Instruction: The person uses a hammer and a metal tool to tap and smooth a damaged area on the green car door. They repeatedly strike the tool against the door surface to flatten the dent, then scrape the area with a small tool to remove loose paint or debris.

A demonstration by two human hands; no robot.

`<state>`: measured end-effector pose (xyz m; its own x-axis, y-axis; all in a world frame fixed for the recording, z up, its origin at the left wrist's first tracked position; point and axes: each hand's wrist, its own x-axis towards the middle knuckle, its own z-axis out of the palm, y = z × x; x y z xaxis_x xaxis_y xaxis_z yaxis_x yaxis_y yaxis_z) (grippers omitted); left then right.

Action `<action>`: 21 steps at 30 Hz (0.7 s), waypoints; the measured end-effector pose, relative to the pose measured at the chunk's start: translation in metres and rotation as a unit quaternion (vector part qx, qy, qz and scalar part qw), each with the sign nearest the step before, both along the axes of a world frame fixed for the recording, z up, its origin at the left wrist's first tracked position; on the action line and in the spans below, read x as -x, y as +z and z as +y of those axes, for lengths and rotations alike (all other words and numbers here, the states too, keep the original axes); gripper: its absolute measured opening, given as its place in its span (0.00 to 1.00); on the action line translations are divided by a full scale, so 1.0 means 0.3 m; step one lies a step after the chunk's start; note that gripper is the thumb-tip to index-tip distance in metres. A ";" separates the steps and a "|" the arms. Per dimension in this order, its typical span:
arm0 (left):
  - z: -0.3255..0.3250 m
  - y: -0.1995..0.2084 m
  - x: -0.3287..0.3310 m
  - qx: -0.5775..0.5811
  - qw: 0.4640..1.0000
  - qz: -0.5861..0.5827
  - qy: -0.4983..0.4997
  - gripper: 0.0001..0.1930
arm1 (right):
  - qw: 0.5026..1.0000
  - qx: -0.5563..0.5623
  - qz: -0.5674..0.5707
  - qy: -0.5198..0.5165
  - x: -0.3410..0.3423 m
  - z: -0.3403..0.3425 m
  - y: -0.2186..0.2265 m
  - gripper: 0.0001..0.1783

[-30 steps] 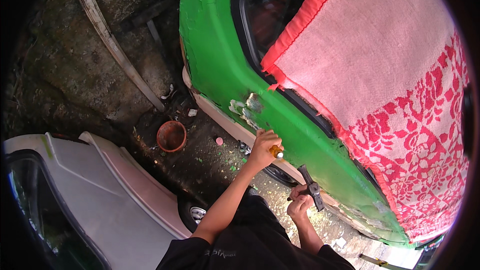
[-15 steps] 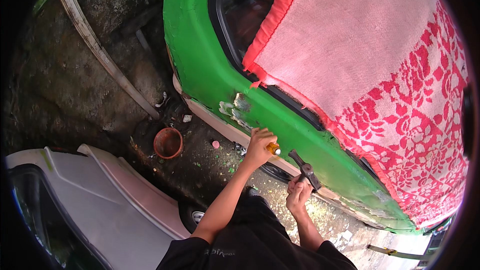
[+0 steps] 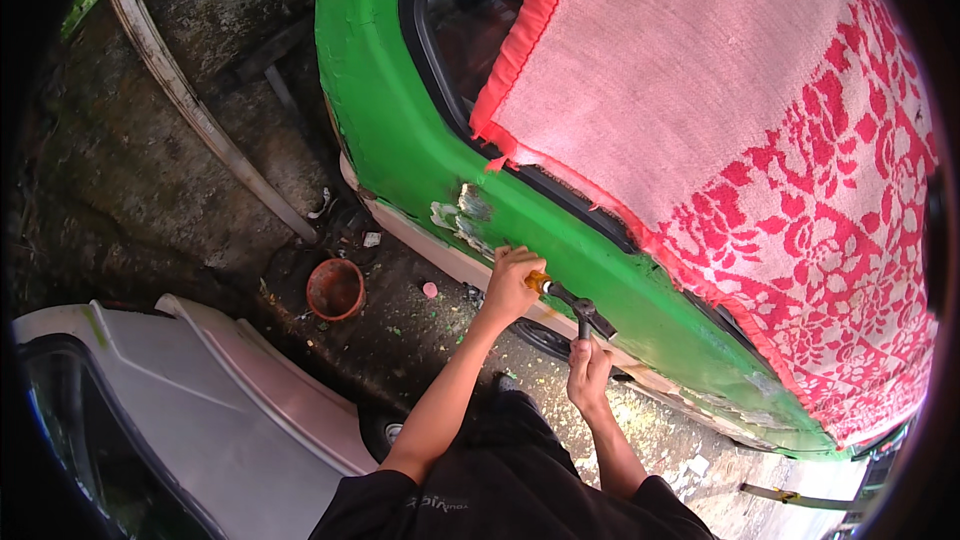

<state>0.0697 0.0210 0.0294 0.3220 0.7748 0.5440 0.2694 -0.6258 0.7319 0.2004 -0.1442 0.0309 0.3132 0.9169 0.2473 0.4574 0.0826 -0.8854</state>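
Note:
My left hand [image 3: 511,282] is wrapped round a tool with an amber handle [image 3: 537,282] and a pale metal end cap. The tool's working end is hidden by the hand and points at the green car's side panel [image 3: 560,230]. In my right hand [image 3: 589,372] is a hammer [image 3: 588,316], gripped by its dark handle. The hammer's head lies at the capped end of the amber handle, touching it or very close. Up and left of my left hand, a patch of chipped paint [image 3: 467,217] shows bare metal and filler.
A pink and red patterned cloth [image 3: 690,90] covers the green car's roof and part of its windows. Behind my left arm stands a silver car [image 3: 230,390]. A reddish pot [image 3: 336,289], a small pink cap [image 3: 430,289] and paint flakes lie on the ground.
My right hand has swung the hammer left and up, bringing its head to the end of the amber handle. The left hand keeps its grip; the view has shifted slightly.

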 end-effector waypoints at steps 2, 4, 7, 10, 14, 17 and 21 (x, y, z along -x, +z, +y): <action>0.007 0.008 0.003 -0.005 1.000 0.001 -0.002 0.13 | 0.996 -0.020 0.090 -0.019 0.002 -0.019 0.008 0.31; 0.007 0.014 -0.004 -0.008 1.000 -0.001 -0.007 0.13 | 0.973 -0.101 0.206 -0.001 0.023 -0.035 0.031 0.33; 0.004 0.005 -0.006 -0.009 1.000 -0.004 0.003 0.13 | 0.994 -0.050 0.095 0.005 0.013 -0.011 -0.006 0.33; 0.005 0.011 -0.001 0.000 1.000 -0.005 0.002 0.13 | 1.000 0.011 0.018 -0.002 -0.008 -0.009 0.025 0.35; 0.005 0.012 -0.003 0.004 1.000 -0.004 -0.011 0.13 | 0.961 -0.152 0.231 0.008 0.026 -0.022 0.015 0.30; 0.002 0.009 -0.006 0.001 1.000 0.005 -0.003 0.13 | 0.999 0.028 0.030 0.004 -0.001 0.002 -0.003 0.30; 0.013 0.018 0.009 0.012 1.000 -0.004 -0.013 0.13 | 0.990 -0.027 0.131 -0.032 -0.012 -0.028 0.012 0.32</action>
